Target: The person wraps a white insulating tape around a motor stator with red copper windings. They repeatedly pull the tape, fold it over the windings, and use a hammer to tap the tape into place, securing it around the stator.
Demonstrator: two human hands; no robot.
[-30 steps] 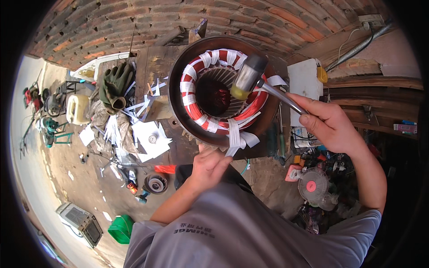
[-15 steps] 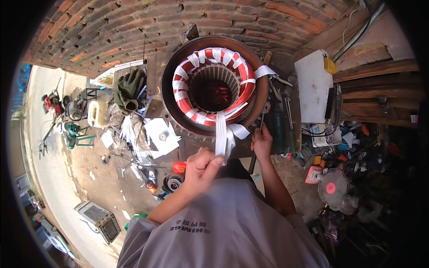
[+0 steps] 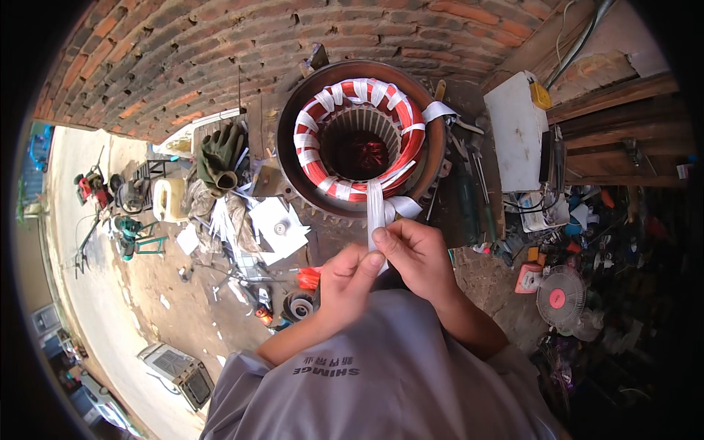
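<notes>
A motor stator in a round rust-brown housing (image 3: 287,150) sits on the bench in front of me. Its red wire winding (image 3: 317,174) forms a ring, lashed with turns of white cloth tape (image 3: 375,205). One length of that tape runs from the near side of the ring toward me. My left hand (image 3: 343,284) is closed on this length, thumb on top. Just to its right, my right hand (image 3: 419,257) pinches the same strip between thumb and fingers. Another piece of tape curls loosely beside the strip, and a further end (image 3: 438,111) sticks out at the ring's right.
Dark work gloves (image 3: 218,158) and white paper pieces (image 3: 279,231) lie left of the stator. On the right are hand tools, a green bottle (image 3: 466,202) and a white board (image 3: 510,136). A brick wall (image 3: 257,51) rises behind; a fan (image 3: 561,297) stands lower right.
My right hand has left a thin dark tool at the housing's right and come over to the tape beside my left hand. The tape strip now looks straighter.
</notes>
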